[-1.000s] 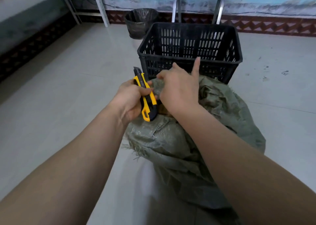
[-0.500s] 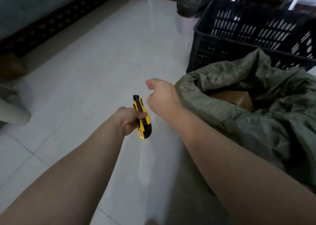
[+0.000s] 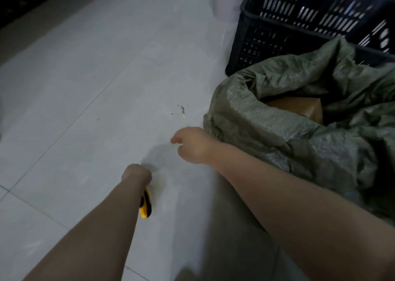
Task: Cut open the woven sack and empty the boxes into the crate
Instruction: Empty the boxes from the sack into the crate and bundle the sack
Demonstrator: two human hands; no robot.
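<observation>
Left hand [image 3: 136, 175] lowered and turned since before, fingers wrapped round the yellow knife [image 3: 145, 206], right hand [image 3: 192, 145] curled beside the opened sack [image 3: 267, 131], anything pinched not discernible, box [image 3: 299, 107] exposed inside, crate [image 3: 299, 24] just behind.

A single wide-angle camera on the person's head looks forward and steeply down over both forearms at the tiled floor [image 3: 85, 88]. The left hand [image 3: 136, 174] and right hand [image 3: 192, 146] sit close below it, mid-frame; sack [image 3: 267, 131] and crate [image 3: 277, 37] crowd the right and upper-right edges.
</observation>
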